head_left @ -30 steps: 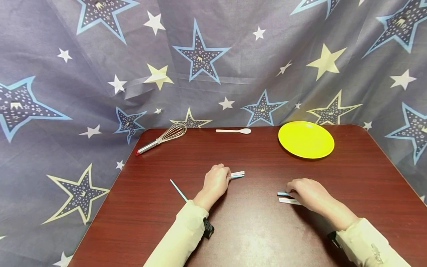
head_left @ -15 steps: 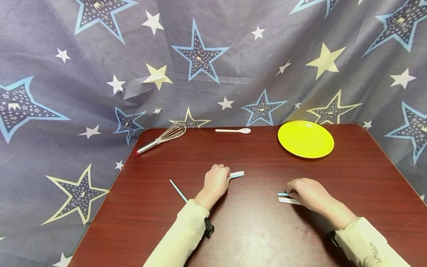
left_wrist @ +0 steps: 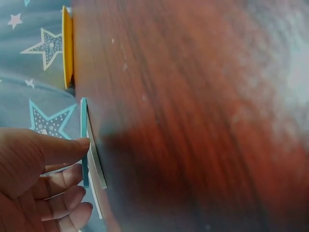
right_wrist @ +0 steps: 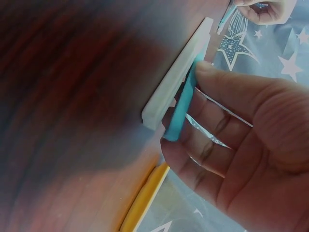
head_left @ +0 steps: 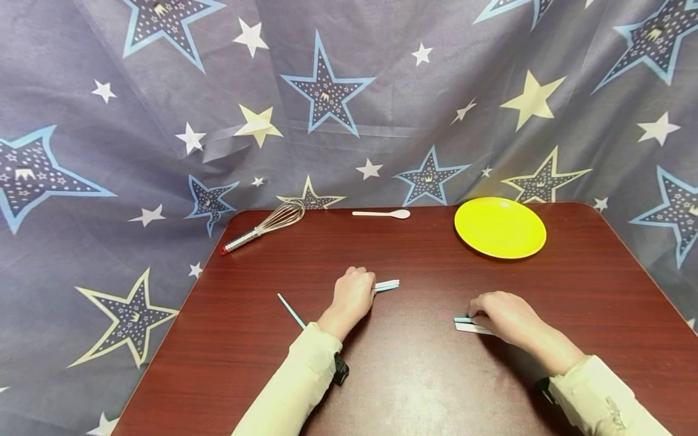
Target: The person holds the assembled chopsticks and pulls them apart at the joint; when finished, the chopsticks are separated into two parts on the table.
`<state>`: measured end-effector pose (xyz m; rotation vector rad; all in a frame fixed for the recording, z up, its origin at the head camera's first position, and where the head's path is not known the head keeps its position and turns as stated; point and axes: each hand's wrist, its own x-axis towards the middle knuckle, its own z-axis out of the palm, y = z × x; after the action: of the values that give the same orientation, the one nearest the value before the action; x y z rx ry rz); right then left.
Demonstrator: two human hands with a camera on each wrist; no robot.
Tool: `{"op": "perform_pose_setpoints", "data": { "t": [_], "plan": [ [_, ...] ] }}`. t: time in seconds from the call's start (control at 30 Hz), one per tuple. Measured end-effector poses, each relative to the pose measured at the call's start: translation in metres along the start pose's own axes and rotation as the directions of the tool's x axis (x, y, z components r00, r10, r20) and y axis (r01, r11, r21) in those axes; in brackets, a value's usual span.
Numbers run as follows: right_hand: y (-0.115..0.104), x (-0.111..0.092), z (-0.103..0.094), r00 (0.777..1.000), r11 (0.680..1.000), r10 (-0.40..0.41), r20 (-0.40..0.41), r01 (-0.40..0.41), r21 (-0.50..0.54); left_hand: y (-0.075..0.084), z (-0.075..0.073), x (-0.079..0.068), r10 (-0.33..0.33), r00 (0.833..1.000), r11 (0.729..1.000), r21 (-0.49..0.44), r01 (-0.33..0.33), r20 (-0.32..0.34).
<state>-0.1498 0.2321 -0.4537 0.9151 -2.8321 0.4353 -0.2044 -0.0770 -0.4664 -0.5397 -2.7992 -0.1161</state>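
Note:
My left hand (head_left: 353, 298) pinches a short light-blue stick (left_wrist: 84, 116) between thumb and index finger, low over the table. White sticks (left_wrist: 98, 166) lie close along it, partly hidden by the fingers. Toward the table's right side, my right hand (head_left: 507, 316) pinches another light-blue stick (right_wrist: 179, 110) between thumb and fingers. Beside that one lies a white stick (right_wrist: 173, 79) on the table, with more white behind it; how many pieces are there I cannot tell. A thin blue stick (head_left: 291, 310) lies slantwise left of my left wrist, its near end hidden by the sleeve.
Along the back of the brown table (head_left: 420, 375) lie a wire whisk (head_left: 264, 227) with a red-tipped handle, a white spoon (head_left: 382, 214) and a yellow plate (head_left: 500, 227). A star-patterned cloth (head_left: 349, 121) hangs directly behind the table.
In my right hand the blue stick has shifted slightly toward the white one, narrowing the gap between them. My left hand is nearly still.

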Motion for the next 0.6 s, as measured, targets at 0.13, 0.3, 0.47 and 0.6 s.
{"op": "perform_pose_setpoints", "data": {
  "t": [0.13, 0.3, 0.47, 0.6],
  "plan": [
    [0.0011, 0.0002, 0.0, 1.0, 1.0, -0.001, 0.011, 0.001, 0.002, -0.0008, 0.0015, 0.0015, -0.002, 1.0, 1.0, 0.005, 0.002, 0.018],
    [0.002, 0.0003, 0.0007, 1.0, 1.0, 0.003, 0.022, -0.003, 0.01, -0.0008, 0.0023, 0.0031, -0.001, 1.0, 1.0, 0.013, 0.0, 0.029],
    [0.0022, 0.0, 0.0004, 1.0, 1.0, 0.004, 0.025, -0.004, 0.013, 0.0002, 0.0007, 0.0037, 0.002, 0.999, 1.0, 0.023, -0.003, 0.033],
    [0.0024, -0.0004, 0.0003, 1.0, 1.0, 0.006, 0.025, -0.007, 0.022, 0.0012, -0.0007, 0.0041, 0.004, 1.0, 0.999, 0.034, -0.005, 0.024]
  ]
}}
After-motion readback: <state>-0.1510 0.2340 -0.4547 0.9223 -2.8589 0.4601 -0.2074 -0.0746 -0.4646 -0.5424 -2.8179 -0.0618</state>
